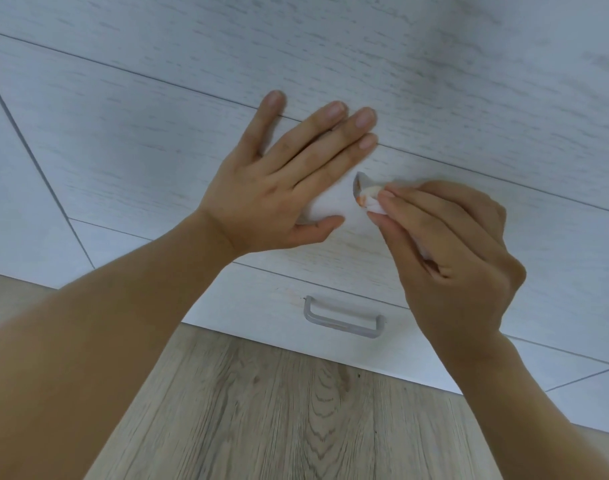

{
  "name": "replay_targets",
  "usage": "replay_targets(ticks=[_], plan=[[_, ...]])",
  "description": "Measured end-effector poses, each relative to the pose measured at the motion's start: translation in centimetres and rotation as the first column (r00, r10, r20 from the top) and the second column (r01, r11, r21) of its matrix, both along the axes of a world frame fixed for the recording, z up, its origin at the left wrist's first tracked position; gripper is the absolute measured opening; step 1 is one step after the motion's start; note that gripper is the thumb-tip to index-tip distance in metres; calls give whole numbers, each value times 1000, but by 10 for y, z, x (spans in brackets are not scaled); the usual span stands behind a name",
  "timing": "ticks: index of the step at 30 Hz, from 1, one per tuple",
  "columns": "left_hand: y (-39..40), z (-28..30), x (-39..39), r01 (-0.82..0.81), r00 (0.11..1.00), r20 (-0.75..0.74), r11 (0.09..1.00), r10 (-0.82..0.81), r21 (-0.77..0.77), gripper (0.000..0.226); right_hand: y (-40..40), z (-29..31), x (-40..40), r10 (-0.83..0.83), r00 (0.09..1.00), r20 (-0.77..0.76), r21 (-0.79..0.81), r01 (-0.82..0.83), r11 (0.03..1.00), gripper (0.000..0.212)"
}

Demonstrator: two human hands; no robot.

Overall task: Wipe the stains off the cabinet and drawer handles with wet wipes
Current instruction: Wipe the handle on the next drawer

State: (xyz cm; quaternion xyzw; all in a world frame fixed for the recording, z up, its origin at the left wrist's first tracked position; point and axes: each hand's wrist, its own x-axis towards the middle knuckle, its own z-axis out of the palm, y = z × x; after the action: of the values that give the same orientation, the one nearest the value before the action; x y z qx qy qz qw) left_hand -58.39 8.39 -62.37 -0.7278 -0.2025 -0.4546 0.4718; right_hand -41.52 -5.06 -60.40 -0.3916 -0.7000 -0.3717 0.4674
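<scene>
At centre frame, the left hand lies flat with straight fingers on a white, wood-grained drawer front. Just right of it, the right hand pinches a folded white wet wipe, orange-stained at its tip, against the end of a grey metal handle. A second grey bar handle sits lower centre, above a grey-brown plank floor. No writing shows.

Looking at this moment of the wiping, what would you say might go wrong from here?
The wipe in the right hand already shows an orange patch where it meets the handle, so further rubbing may smear rather than lift. The left hand covers most of that handle, so stains under it could be missed. The lower handle looks unwiped and might be forgotten.
</scene>
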Motion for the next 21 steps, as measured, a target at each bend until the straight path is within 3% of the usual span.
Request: replay_targets(ticks=[10, 17, 21], plan=[[-2, 2, -4, 9, 1000, -22, 1000, -9, -18, 75, -11, -3, 7, -18, 998, -58, 2, 18, 1000, 9], [-1, 2, -3, 13, 1000, -23, 1000, -13, -18, 74, -1, 0, 1, 3, 999, 47, -7, -2, 1000, 6], [0, 0, -2, 17, 1000, -19, 1000, -18, -16, 74, -1, -2, 0, -12, 1000, 18, 20, 12, 1000, 6]])
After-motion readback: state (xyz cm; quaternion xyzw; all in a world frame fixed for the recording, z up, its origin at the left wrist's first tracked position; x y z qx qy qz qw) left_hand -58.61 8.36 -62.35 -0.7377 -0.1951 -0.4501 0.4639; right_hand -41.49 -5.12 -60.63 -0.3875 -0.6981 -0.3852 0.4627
